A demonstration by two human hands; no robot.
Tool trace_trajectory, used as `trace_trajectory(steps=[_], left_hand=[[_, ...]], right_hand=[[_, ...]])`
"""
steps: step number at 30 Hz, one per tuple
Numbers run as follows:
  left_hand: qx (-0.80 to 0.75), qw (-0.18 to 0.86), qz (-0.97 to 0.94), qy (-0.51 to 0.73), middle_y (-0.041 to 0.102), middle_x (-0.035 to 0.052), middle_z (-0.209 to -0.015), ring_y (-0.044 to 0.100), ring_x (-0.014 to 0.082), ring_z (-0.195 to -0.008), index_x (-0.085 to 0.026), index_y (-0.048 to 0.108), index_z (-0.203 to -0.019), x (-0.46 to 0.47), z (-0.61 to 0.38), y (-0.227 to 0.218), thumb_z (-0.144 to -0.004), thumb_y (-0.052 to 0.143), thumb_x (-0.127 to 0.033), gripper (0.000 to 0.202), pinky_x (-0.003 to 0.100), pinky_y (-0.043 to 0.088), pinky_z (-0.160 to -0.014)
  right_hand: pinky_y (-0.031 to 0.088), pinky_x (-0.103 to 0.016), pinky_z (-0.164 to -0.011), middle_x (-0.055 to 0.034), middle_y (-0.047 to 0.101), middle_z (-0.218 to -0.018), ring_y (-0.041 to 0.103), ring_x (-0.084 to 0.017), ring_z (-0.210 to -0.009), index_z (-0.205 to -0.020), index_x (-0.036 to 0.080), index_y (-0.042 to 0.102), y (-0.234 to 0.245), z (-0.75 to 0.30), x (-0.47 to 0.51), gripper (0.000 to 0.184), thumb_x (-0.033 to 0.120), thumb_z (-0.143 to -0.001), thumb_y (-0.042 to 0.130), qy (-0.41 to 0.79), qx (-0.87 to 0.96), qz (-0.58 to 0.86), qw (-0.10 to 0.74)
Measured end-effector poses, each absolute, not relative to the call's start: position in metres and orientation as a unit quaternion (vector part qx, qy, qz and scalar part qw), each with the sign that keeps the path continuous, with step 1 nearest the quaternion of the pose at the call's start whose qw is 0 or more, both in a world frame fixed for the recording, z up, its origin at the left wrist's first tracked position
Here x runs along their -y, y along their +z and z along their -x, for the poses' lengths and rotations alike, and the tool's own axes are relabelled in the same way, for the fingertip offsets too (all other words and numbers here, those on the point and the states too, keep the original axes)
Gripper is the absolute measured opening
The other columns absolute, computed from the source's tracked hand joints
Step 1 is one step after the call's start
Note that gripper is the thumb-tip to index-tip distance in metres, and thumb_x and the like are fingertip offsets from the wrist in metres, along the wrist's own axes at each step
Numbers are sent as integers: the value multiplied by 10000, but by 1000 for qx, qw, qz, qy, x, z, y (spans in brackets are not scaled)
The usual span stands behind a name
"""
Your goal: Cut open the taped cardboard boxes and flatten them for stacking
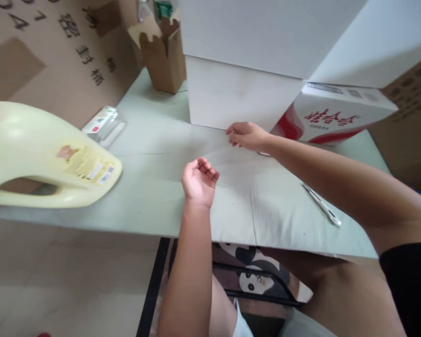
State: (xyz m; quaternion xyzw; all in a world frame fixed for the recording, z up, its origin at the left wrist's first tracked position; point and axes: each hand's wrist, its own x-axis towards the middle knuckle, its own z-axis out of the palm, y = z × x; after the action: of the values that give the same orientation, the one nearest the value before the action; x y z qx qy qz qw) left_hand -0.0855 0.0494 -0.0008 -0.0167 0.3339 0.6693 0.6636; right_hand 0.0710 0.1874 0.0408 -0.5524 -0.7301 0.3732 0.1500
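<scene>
Well, closest to me, a panda-print cloth point(256, 276) shows below the front edge of the tabletop point(150, 201). Over that front part, my left grip point(199, 182) is palm up, its fingers softly curled and a bit apart, with nothing in it. Maybe it is just resting there.

A thin white tool point(321, 204) lies on the right; I can't tell if it's a pen or a cutter. I guess it sits off to the side so it won't get bumped. On the left is a pale yellow jug point(38, 145). Its handle faces the near side, which looks handy for grabbing.

Farther in, my right grip point(245, 135) has loosely bent fingers, and I see nothing pinched in them. The big white box point(238, 93) is right at those fingertips, by its bottom edge, but I can't tell if they touch. That low spot looks good for keeping the box steady. My left grip is apart from the box, nearer to me.

Just beside the box, on the right, is a red-and-white carton point(323, 114). Far back, a small brown cardboard box point(164, 61) stands upright, its top open.
</scene>
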Motion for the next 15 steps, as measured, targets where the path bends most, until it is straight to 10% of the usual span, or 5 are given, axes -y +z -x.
trace_trajectory(steps=[5, 8, 15], left_hand=[[-336, 641, 36, 689, 553, 6, -689, 550, 111, -584, -193, 598, -737, -53, 108, -3, -819, 501, -314, 175, 260, 487, -638], [-339, 606, 49, 717, 693, 74, -1023, 680, 183, -976, -212, 659, -914, -56, 116, -10, -903, 398, -429, 340, 300, 541, -792], [-384, 526, -87, 754, 427, -132, -1603, 257, 201, -1591, -443, 574, -1200, -67, 110, -33, -918, 208, -665, 513, 476, 443, -1171]], right_hand=[[560, -369, -862, -114, 752, -1114, 702, -220, -955, -1192, 153, 674, 41, 34, -204, 289, 234, -951, 537, 347, 790, 494, 105], [475, -419, -1084, -111, 689, -1343, 642, -263, -1210, -1303, 158, 650, 32, 70, -172, 401, 347, -1002, 465, 330, 847, 406, 90], [66, -562, -1311, -24, 474, -1614, 204, -323, -1605, -1486, 234, 554, 16, 84, -83, 533, 446, -1046, 341, 275, 913, 301, 9]])
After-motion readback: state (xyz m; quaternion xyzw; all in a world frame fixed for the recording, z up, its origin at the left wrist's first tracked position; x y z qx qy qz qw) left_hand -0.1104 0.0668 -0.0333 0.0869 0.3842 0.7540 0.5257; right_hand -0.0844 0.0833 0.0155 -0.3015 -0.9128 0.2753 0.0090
